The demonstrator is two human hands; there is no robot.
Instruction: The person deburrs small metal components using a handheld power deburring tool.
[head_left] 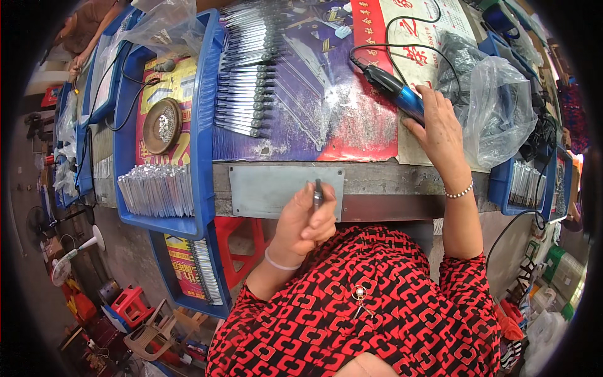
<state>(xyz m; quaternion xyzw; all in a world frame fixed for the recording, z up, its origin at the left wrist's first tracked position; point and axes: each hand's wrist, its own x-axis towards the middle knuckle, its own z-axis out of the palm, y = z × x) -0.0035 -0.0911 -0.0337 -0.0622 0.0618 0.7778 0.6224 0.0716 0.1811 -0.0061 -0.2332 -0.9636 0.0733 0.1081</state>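
My left hand [301,220] is closed in a fist above a grey metal plate [260,191] at the bench's front edge. A short, dark-tipped metal piece [318,196] sticks up from its fingers; the rest is hidden in the grip. My right hand [441,125] grips the near end of a black-and-blue corded handheld tool [391,89], which lies slanted on the bench. Its exact kind is not clear. Left of it, slim silver rods with dark knobbed ends [245,91] lie in a long row on the printed sheet [301,125].
At left, a blue tray [205,119] holds a round brown dish [149,139] of small silvery pieces and a row of flat silver strips [157,191]. A clear plastic bag [502,113] sits right of my right hand. A black cable [392,45] loops behind the tool.
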